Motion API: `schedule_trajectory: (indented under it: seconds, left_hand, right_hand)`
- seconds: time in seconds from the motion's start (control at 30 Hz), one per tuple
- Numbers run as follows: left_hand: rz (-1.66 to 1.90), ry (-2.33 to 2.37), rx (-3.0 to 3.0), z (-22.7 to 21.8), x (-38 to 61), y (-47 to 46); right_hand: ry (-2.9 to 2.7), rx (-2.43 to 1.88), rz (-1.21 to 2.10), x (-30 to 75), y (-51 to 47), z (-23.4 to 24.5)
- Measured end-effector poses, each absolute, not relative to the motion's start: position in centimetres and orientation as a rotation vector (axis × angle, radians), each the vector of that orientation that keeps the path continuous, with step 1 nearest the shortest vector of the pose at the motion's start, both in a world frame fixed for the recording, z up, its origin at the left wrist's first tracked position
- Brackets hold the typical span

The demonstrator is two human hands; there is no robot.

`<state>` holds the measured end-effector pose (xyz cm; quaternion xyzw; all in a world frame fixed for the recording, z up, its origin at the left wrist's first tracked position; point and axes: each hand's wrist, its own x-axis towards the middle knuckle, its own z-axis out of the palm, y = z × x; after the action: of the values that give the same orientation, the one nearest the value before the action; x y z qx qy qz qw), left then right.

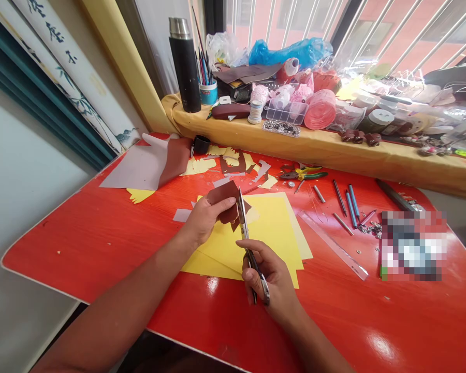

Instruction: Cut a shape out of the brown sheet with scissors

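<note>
My left hand (pixel 204 220) is closed on a piece of brown leather-like sheet (pixel 222 194), with the thumb on top. In my right hand (pixel 270 272) is a pair of scissors (pixel 243 220), its fingers through and around the handles. The blades point away from me and lie against the right edge of the brown piece. Whether they are parted is hard to make out. Beneath both hands lie yellow sheets (pixel 274 223) on the red table (pixel 120 248). A small dark brown scrap shows just under the blades.
Brown and yellow offcuts (pixel 233 161) litter the back, beside a large brown sheet (pixel 143 166). Pliers (pixel 305 173), pens (pixel 351 207) and a clear ruler (pixel 334 243) lie to the right. A black thermos (pixel 185 67) stands on the crowded sill.
</note>
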<state>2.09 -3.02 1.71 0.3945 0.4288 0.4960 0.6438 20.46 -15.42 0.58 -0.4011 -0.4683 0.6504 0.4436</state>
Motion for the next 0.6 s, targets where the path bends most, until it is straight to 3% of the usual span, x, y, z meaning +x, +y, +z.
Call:
schedule_trajectory:
  seconds: [0.6]
  left_hand:
    - [1.116,0.988,0.891,1.55,1.94,-3.0]
  right_hand:
    - [-1.165,-1.066,1.581,20.49,-15.36,0.86]
